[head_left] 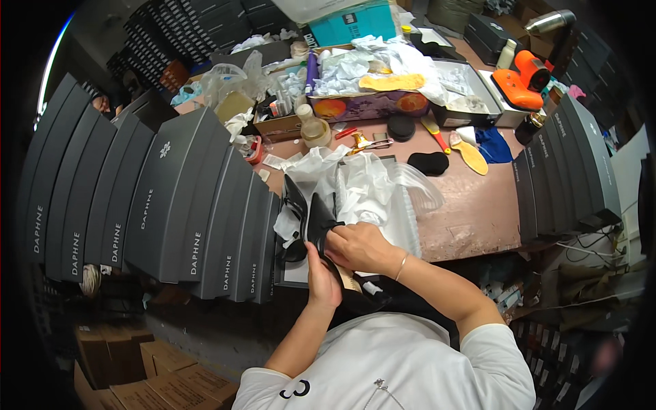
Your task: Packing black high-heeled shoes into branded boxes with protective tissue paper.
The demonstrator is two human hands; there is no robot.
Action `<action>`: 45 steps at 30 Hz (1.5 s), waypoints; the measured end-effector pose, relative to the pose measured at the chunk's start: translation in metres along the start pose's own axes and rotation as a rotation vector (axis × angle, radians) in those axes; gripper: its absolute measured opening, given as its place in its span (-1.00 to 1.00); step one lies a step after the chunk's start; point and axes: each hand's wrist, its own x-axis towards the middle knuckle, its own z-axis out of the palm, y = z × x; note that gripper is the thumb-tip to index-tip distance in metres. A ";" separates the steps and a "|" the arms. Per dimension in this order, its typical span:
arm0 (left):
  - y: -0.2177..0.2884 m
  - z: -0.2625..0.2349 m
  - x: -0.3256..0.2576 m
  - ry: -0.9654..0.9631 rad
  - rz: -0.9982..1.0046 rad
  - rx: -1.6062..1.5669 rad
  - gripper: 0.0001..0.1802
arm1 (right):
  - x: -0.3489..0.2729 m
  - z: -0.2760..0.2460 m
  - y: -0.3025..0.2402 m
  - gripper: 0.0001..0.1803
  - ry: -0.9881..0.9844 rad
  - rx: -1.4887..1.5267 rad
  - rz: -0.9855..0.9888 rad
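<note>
Low in front of my body, both hands are closed on a black shoe [318, 217], its pale inner sole partly showing near my wrists. My left hand [322, 279] grips its side from below. The fingers of my right hand [362, 246] are bent over its upper edge, their tips hidden. Just left of it is another black shoe-like piece [294, 198], partly covered. Beneath and beyond lies an open shoebox with crumpled white tissue paper [369, 181]. A small black-and-white item [372, 287] shows below my right hand; its kind is unclear.
Tall rows of dark grey shoeboxes [174, 198] flank me at left, with another stack [567, 171] at right. On the table are a glass jar [314, 130], a black round tin [400, 127], a brush [435, 133], a yellow insole [470, 157] and an orange tool [523, 82].
</note>
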 end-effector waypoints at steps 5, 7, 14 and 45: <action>-0.006 0.002 -0.012 0.035 -0.076 0.029 -0.28 | -0.012 0.020 0.004 -0.82 -0.032 -0.068 -0.056; -0.007 -0.007 -0.008 0.015 -0.094 -0.003 -0.28 | -0.013 0.020 -0.005 -0.87 -0.044 -0.027 0.024; -0.009 -0.009 -0.011 -0.034 -0.207 0.065 -0.27 | -0.025 0.002 0.005 -0.20 -0.388 -0.187 -0.056; -0.023 -0.021 0.012 0.044 -0.121 0.100 -0.32 | -0.034 -0.002 0.015 -0.72 -0.219 -0.129 -0.104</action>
